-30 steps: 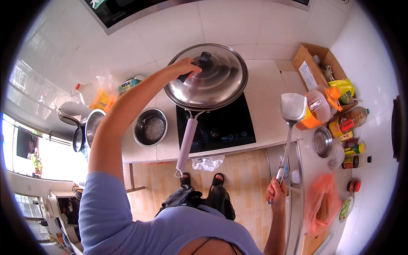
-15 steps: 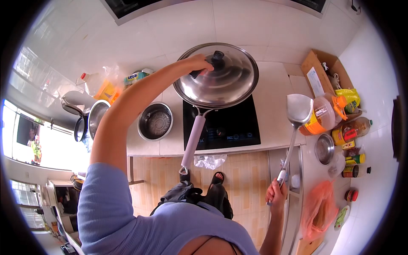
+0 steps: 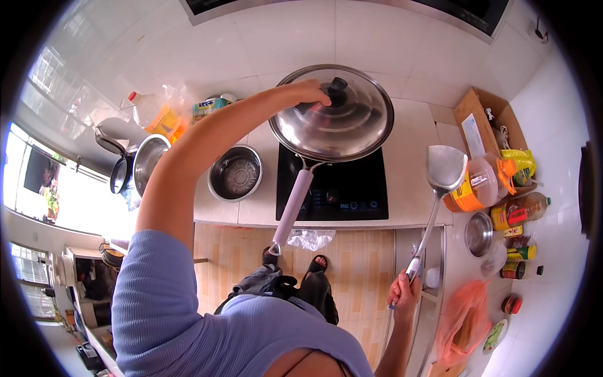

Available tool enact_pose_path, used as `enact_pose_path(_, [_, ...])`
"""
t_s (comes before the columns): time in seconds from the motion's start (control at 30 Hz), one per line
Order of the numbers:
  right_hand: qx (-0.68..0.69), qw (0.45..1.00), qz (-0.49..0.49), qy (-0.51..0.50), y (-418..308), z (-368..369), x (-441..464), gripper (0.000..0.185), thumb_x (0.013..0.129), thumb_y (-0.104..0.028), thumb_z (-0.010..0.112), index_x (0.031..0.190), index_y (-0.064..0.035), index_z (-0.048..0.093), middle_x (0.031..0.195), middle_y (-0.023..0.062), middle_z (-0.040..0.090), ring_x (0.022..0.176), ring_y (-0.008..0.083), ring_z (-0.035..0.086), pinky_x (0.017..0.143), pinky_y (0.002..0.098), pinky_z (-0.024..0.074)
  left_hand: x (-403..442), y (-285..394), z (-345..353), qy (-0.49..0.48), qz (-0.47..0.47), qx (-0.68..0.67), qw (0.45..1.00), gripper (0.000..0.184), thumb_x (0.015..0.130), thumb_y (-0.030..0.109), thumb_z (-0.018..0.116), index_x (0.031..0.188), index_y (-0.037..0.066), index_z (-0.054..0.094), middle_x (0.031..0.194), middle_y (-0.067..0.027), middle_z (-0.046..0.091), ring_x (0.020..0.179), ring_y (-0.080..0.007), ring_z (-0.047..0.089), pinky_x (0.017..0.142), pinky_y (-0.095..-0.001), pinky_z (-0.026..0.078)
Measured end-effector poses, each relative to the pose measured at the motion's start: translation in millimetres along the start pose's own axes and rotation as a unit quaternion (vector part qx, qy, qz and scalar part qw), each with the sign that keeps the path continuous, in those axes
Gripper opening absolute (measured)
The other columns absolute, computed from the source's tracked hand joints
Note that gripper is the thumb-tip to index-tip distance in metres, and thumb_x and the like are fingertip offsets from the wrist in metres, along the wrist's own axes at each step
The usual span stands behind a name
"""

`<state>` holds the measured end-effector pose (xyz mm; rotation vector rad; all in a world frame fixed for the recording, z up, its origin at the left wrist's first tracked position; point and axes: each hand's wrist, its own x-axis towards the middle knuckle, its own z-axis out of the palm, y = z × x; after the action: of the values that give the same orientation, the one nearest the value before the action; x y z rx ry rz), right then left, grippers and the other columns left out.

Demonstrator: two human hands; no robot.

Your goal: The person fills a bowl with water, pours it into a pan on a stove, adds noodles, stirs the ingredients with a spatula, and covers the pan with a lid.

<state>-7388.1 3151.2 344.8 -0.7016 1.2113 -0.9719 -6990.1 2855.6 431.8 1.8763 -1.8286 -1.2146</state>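
Observation:
A shiny metal lid (image 3: pixel 367 119) covers the pan on the black induction cooktop (image 3: pixel 358 188). My left hand (image 3: pixel 314 94) is closed on the lid's black handle. The pan's pale purple handle (image 3: pixel 293 204) points down toward the counter's front edge; the lid hides what is inside. At the lower right, my right hand (image 3: pixel 404 291) grips the handle end of a metal spatula (image 3: pixel 447 167). The spatula's broad blade is raised, beside a large orange-labelled bottle (image 3: pixel 480 183).
A metal bowl (image 3: pixel 235 173) sits left of the cooktop. At the right are a cardboard box (image 3: pixel 502 113), several sauce bottles (image 3: pixel 520 211), a small metal bowl (image 3: pixel 478 234) and a red plastic bag (image 3: pixel 463 323). More pans (image 3: pixel 151 160) stand at the far left.
The view has shifted, so the cooktop and lid appear farther right. My left hand stays on the lid's handle, and my right hand still holds the spatula.

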Motion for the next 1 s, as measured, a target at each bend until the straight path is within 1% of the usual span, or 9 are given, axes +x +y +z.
enact_pose_path(0.1, [-0.017, 1.000, -0.008, -0.011, -2, 5, -2, 0.009, 0.088, -0.016, 0.045, 0.085, -0.0077, 0.043, 0.053, -0.0020, 0.035, 0.036, 0.0049, 0.030, 0.031, 0.0198, 0.0273, -5, 4, 0, -0.002, -0.002, -0.012, 1.000, 0.042, 0.071, 0.035, 0.066, 0.083, -0.002, 0.054, 0.063, -0.0063, 0.054, 0.052, -0.0123, 0.051, 0.048, -0.0238, 0.042])
enact_pose_path(0.2, [-0.031, 0.999, -0.021, -0.031, -20, 32, -15, 0.011, 0.087, -0.016, 0.045, 0.085, -0.0058, 0.042, 0.052, -0.0017, 0.035, 0.036, 0.0048, 0.029, 0.031, 0.0199, 0.0277, -20, -12, -6, 0.299, 0.158, 0.155, 0.928, 0.051, 0.074, 0.049, 0.060, 0.088, 0.000, 0.052, 0.068, -0.0059, 0.056, 0.060, -0.0125, 0.054, 0.053, -0.0217, 0.043])
enact_pose_path(0.3, [-0.023, 0.991, -0.049, -0.124, -21, 53, -26, 0.014, 0.087, -0.015, 0.045, 0.084, -0.0024, 0.040, 0.050, -0.0001, 0.035, 0.036, 0.0061, 0.032, 0.032, 0.0208, 0.0299, -81, -64, -37, 0.425, 0.177, -0.065, 0.886, 0.053, 0.075, 0.048, 0.057, 0.097, 0.000, 0.056, 0.078, -0.0135, 0.059, 0.067, -0.0197, 0.056, 0.057, -0.0318, 0.044])
enact_pose_path(0.33, [-0.031, 0.987, -0.041, -0.152, -23, 65, -31, 0.014, 0.087, -0.015, 0.045, 0.084, -0.0022, 0.040, 0.049, 0.0002, 0.036, 0.036, 0.0061, 0.033, 0.033, 0.0209, 0.0300, -83, -133, -53, 0.319, 0.057, 0.044, 0.945, 0.053, 0.076, 0.046, 0.056, 0.103, 0.001, 0.053, 0.086, -0.0149, 0.058, 0.077, -0.0212, 0.056, 0.064, -0.0309, 0.045])
enact_pose_path(0.4, [-0.048, 0.976, -0.026, -0.210, -32, 100, -41, 0.014, 0.086, -0.014, 0.045, 0.082, -0.0016, 0.040, 0.049, 0.0007, 0.037, 0.036, 0.0062, 0.033, 0.033, 0.0210, 0.0301, -126, -242, -20, 0.321, -0.149, 0.032, 0.935, 0.059, 0.072, 0.045, 0.061, 0.109, 0.002, 0.048, 0.104, -0.0177, 0.047, 0.096, -0.0280, 0.045, 0.079, -0.0351, 0.039])
enact_pose_path(0.47, [-0.064, 0.965, -0.018, -0.252, -34, 137, -49, 0.016, 0.086, -0.015, 0.047, 0.079, -0.0017, 0.041, 0.050, 0.0011, 0.039, 0.037, 0.0056, 0.035, 0.035, 0.0207, 0.0309, -165, -346, 46, 0.335, -0.358, -0.019, 0.871, 0.068, 0.067, 0.045, 0.065, 0.116, 0.003, 0.043, 0.122, -0.0204, 0.037, 0.116, -0.0348, 0.035, 0.094, -0.0394, 0.033])
enact_pose_path(0.57, [-0.114, 0.941, 0.003, -0.319, -25, 190, -53, 0.020, 0.086, -0.017, 0.049, 0.077, -0.0022, 0.040, 0.051, 0.0002, 0.039, 0.038, 0.0048, 0.035, 0.036, 0.0200, 0.0308, -219, -364, 118, 0.382, -0.454, -0.227, 0.772, 0.082, 0.063, 0.048, 0.069, 0.122, 0.003, 0.035, 0.126, -0.0202, 0.032, 0.115, -0.0345, 0.036, 0.094, -0.0408, 0.033])
enact_pose_path(0.7, [-0.158, 0.932, 0.015, -0.326, 2, 254, -57, 0.020, 0.086, -0.018, 0.049, 0.078, -0.0026, 0.040, 0.052, -0.0001, 0.038, 0.039, 0.0046, 0.034, 0.036, 0.0197, 0.0299, -217, -376, 152, 0.224, -0.216, -0.690, 0.654, 0.065, 0.075, 0.036, 0.063, 0.120, 0.005, 0.027, 0.102, -0.0238, 0.051, 0.082, -0.0361, 0.058, 0.071, -0.0418, 0.052])
enact_pose_path(1.0, [-0.155, 0.975, 0.014, -0.156, 48, 350, -83, 0.014, 0.088, -0.018, 0.044, 0.087, -0.0047, 0.040, 0.054, -0.0010, 0.036, 0.038, 0.0038, 0.031, 0.035, 0.0186, 0.0294, -212, -360, 122, 0.125, -0.161, -0.781, 0.590, 0.026, 0.076, 0.004, 0.045, 0.097, -0.010, 0.040, 0.092, -0.0167, 0.053, 0.079, -0.0289, 0.059, 0.076, -0.0368, 0.052])
